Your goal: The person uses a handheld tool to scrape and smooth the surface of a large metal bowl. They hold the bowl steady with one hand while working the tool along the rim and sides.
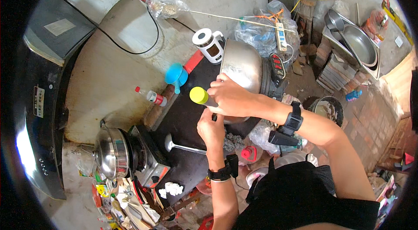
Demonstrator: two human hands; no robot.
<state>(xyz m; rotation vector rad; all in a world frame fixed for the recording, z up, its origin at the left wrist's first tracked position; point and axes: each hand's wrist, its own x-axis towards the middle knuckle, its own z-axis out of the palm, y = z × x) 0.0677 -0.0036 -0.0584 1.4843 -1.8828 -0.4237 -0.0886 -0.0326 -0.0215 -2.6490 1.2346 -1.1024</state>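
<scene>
Over 1 black counter (185, 121), right hand (227, 95) grips 1 lime-ended cylinder (199, 95) — left hand (210, 130) beside it, grip unclear.

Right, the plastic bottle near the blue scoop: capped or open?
Capped: the bottle has its red cap seated on the neck.

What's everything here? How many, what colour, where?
Lime-ended object: 1, lime-grey, centre
Big pot: 1, silver, centre
Jug: 1, white, beside big pot
Dipper: 1, blue, left of jug
Bottle: 1, clear-red, near dipper
Ladle: 1, silver, on counter
Counter: 1, black, middle
Lidded pot: 1, silver, on stove
Stove: 1, silver-black, lower left
Hood: 1, black, far left
Power strip: 1, white, beyond big pot
Basin: 1, silver, upper right
Bucket: 1, black, right
Other clutter: uncounted, mixed, all around
Right hand: 1, bare, holding lime-ended object
Left hand: 1, bare, below right hand
</scene>
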